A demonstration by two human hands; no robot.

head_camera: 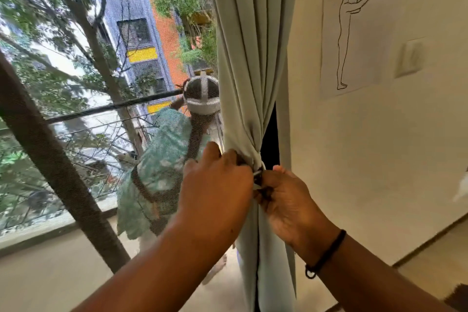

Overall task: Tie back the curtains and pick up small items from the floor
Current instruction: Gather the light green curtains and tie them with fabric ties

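Beside the wall, both hands pinch a tie (258, 177) round the upright curtain (249, 58).

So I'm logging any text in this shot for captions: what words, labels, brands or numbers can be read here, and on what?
None can be read.
The wall drawing is a line figure only, with no writing.
The building outside shows plain yellow panels, no visible lettering.
The wall switch is blurred and looks blank.
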